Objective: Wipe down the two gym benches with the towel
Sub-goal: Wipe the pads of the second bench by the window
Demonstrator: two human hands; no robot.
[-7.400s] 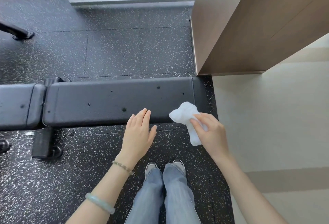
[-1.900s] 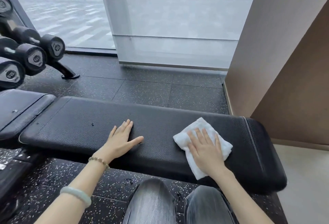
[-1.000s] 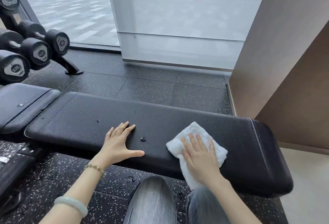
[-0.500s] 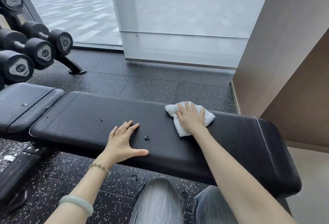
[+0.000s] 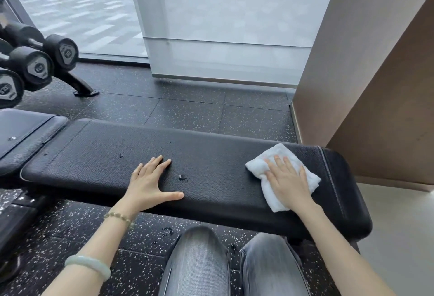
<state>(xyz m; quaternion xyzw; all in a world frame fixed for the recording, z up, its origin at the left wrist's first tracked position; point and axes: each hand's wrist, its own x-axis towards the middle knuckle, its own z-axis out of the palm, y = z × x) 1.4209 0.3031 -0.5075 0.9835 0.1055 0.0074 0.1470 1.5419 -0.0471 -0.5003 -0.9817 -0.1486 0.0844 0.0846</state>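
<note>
The right hand (image 5: 289, 184) lies flat, fingers straight and slightly spread, palm pressing the towel (image 5: 257, 167) down near the right end of the surface (image 5: 211, 154). The left hand (image 5: 148, 185) rests flat and bare on the same surface nearer its middle, fingers together and the thumb stretched out toward the front edge; it holds nothing. The towel is white, soft terry, folded into a rough rectangle that sits skewed, one corner hanging just over the front edge. The surface is a long black pad of pebbled leatherette with rounded corners and a stitched seam across its right end. Several small tears (image 5: 182, 177) mark it, one between the two hands, others to the left of the left hand. A beaded bracelet (image 5: 120, 216) circles the left wrist and a pale green bangle (image 5: 89, 270) sits further up the forearm. Knees in faded grey jeans (image 5: 199, 262) show below the front edge. At the left, a second pad (image 5: 23, 131) of the same black material meets the long one at a narrow gap and is tilted. Behind it stand black dumbbells (image 5: 37, 67) with hexagonal grey end plates on a rack whose foot (image 5: 82, 89) rests on the floor (image 5: 187, 107), black rubber tiles flecked with white. Beyond rise a frosted glass panel (image 5: 223, 25) and a clear window onto wet paving, and to the right a brown wood-grain wall (image 5: 375, 89) stands close behind the towel end.
</note>
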